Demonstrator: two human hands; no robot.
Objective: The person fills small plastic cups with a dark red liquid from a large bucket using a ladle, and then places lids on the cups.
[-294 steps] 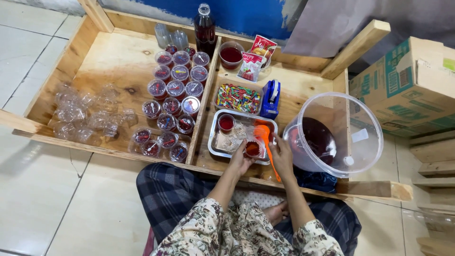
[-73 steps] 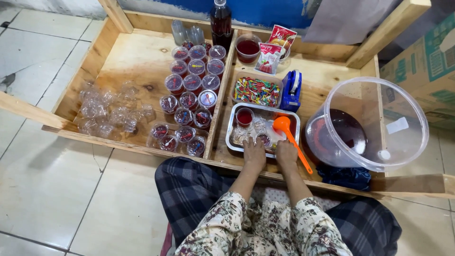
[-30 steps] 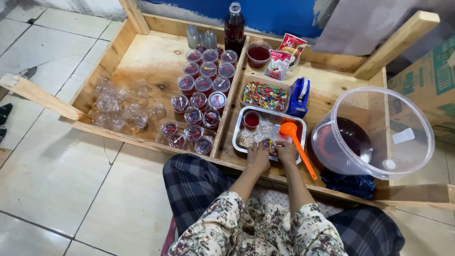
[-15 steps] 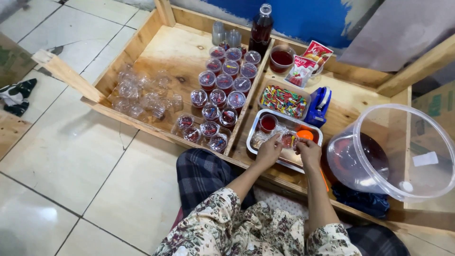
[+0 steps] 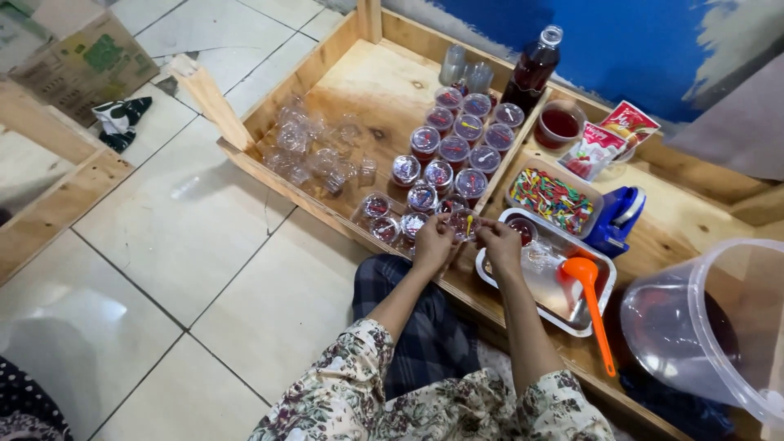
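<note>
The bucket (image 5: 719, 327) is cut off at the right edge. Both hands, left hand (image 5: 433, 242) and right hand (image 5: 498, 245), pinch one small lidded cup (image 5: 464, 222) between their fingertips, above the divider (image 5: 490, 196) beside the tray (image 5: 490, 282).

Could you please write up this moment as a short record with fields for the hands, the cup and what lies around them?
Left hand: grips a small lidded cup
Right hand: fingertips on the same cup
Cup: red contents, held above the crate divider
Filled cups: rows in left compartment
Empty cups: heaped further left
Tray: holds orange ladle
Bucket: clear, red liquid, far right
</note>
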